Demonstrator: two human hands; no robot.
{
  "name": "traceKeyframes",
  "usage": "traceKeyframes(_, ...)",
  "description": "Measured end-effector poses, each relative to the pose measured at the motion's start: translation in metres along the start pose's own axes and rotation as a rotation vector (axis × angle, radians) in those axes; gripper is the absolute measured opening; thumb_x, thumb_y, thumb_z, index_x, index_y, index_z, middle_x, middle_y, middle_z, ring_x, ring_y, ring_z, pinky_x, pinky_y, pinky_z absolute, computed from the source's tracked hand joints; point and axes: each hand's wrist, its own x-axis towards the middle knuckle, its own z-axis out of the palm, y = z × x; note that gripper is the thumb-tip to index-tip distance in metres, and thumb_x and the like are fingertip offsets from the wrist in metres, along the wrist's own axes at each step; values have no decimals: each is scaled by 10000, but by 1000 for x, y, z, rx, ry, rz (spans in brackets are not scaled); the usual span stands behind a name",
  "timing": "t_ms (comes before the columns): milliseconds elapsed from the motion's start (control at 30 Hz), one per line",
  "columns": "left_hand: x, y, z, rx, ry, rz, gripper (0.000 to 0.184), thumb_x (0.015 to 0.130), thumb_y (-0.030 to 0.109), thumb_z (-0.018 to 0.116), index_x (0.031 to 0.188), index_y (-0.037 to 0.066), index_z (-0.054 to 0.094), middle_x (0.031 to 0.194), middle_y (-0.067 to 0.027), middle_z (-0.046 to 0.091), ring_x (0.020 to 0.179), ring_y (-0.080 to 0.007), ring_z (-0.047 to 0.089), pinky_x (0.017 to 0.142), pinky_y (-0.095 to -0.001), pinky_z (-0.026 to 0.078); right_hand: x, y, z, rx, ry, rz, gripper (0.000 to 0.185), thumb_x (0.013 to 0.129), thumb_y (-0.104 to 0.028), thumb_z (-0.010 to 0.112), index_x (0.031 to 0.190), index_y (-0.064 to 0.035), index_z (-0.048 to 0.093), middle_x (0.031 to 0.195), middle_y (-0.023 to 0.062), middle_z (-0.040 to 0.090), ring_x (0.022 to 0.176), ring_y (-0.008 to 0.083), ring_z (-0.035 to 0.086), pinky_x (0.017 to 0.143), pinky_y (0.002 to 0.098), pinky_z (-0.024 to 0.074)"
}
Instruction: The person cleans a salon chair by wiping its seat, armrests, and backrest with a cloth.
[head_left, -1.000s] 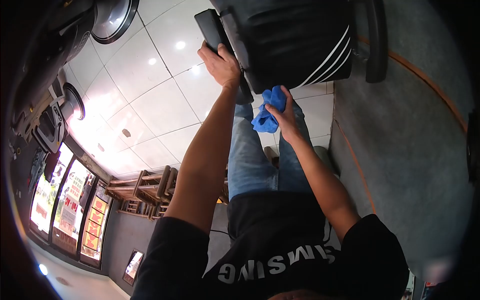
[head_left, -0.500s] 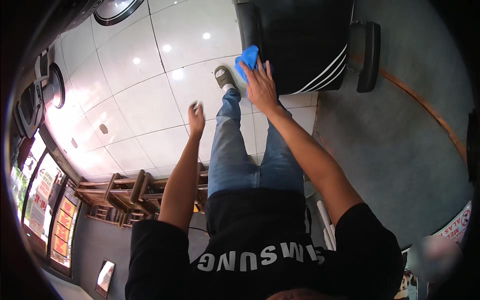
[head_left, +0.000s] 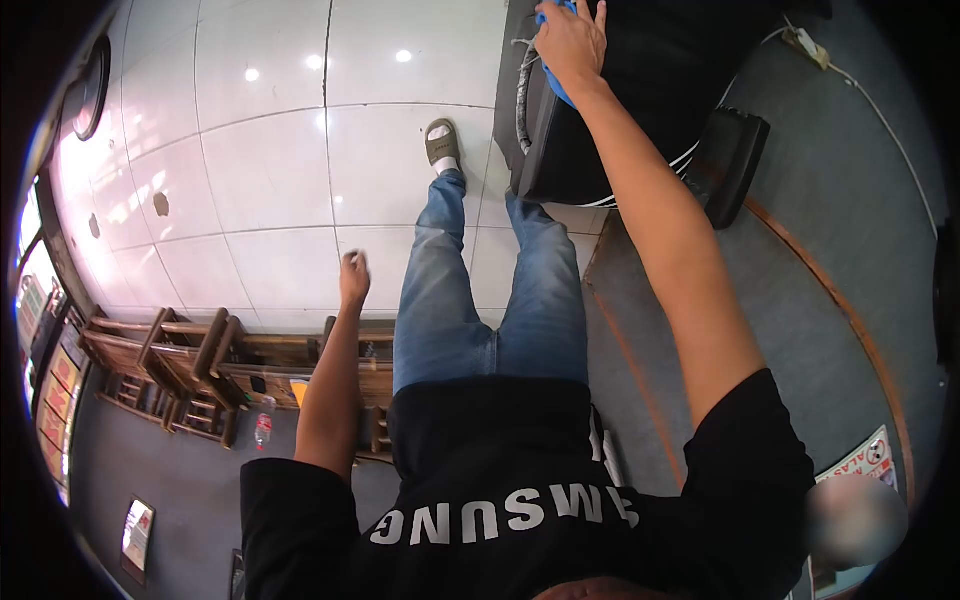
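Note:
My right hand (head_left: pixel 572 45) is at the top of the view, pressing a blue cloth (head_left: pixel 557 88) against a black padded chair (head_left: pixel 650 50). Most of the cloth is hidden under the palm and fingers. White curved stripes cross the chair's near corner, and a dark armrest (head_left: pixel 737 165) sticks out to its right. My left hand (head_left: pixel 354 280) hangs over the tiled floor, away from the chair, its fingers blurred and partly hidden. No object can be made out in it.
A slippered foot (head_left: pixel 440 145) stands on white tiles (head_left: pixel 270 160), left of the chair. Bamboo furniture (head_left: pixel 185 355) and a plastic bottle (head_left: pixel 263 430) are at the left. A white cable (head_left: pixel 885 125) with a socket block (head_left: pixel 808 47) runs along the grey surface at the right.
My left hand has left the dark chair part and dropped back to the left. My right hand has carried the cloth up onto the chair. The camera view has shifted.

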Motion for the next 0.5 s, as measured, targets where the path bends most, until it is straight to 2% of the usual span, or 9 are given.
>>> traceKeyframes(33, 3, 25, 22, -69, -6, 64, 457, 1067, 346, 546, 1334, -25, 552, 1108, -237, 706, 960, -313, 705, 834, -410, 549, -7, -11, -2, -111, -130, -82, 279, 1015, -227, 518, 1131, -59, 709, 1115, 207, 720, 1217, 430, 566, 1073, 537, 374)
traceKeyframes(100, -12, 113, 50, -275, -95, 76, 420, 1089, 323, 527, 1362, 4, 543, 1065, -150, 689, 932, -191, 667, 794, -322, 554, -36, -33, 1, -350, -375, -237, 294, 927, -173, 578, 1137, -94, 768, 1198, 213, 729, 1413, 399, 485, 1247, 595, 177)
traceKeyframes(167, -21, 179, 69, -356, -194, 131, 431, 1090, 319, 526, 1371, -7, 541, 1105, -172, 697, 983, -218, 680, 832, -332, 558, -88, -61, 3, -408, -736, -308, 351, 922, -252, 569, 1141, -72, 775, 1173, 261, 729, 1397, 421, 502, 1256, 547, 152)
traceKeyframes(233, -25, 217, 89, -417, -210, 266, 418, 1092, 318, 519, 1345, -11, 565, 1092, -163, 700, 967, -215, 678, 844, -331, 554, -142, -91, 9, -405, -954, -269, 356, 961, -233, 517, 1107, -55, 788, 1209, 216, 735, 1373, 442, 526, 1251, 594, 123)
traceKeyframes(300, -41, 256, 90, -440, -262, 278, 416, 1094, 325, 513, 1330, -11, 578, 1085, -151, 700, 960, -212, 676, 858, -330, 550, -199, -114, 18, -379, -1014, -260, 360, 972, -220, 513, 1168, -73, 775, 1224, 210, 731, 1374, 443, 529, 1244, 615, 100)
traceKeyframes(367, -48, 268, 92, -452, -267, 306, 421, 1097, 336, 505, 1320, -11, 587, 1072, -137, 699, 943, -207, 671, 862, -329, 547, -248, -130, 20, -197, -1127, -281, 336, 931, -187, 564, 1181, -103, 771, 1161, 207, 749, 1307, 440, 581, 1214, 615, 201)
traceKeyframes(433, -55, 263, 101, -456, -224, 345, 431, 1100, 351, 494, 1315, -10, 592, 1050, -120, 698, 913, -199, 665, 858, -330, 546, -260, -148, -12, 235, -1204, 74, 364, 903, -133, 580, 1236, -95, 720, 1164, 209, 711, 1235, 429, 596, 1133, 560, 354)
traceKeyframes(500, -63, 248, 112, -508, -236, 306, 484, 1102, 397, 481, 1362, -2, 569, 1141, -135, 671, 1025, -204, 632, 939, -344, 507, -281, -155, -33, 488, -854, 174, 382, 900, -106, 556, 1265, -78, 666, 1182, 211, 647, 1197, 424, 581, 1080, 511, 410)
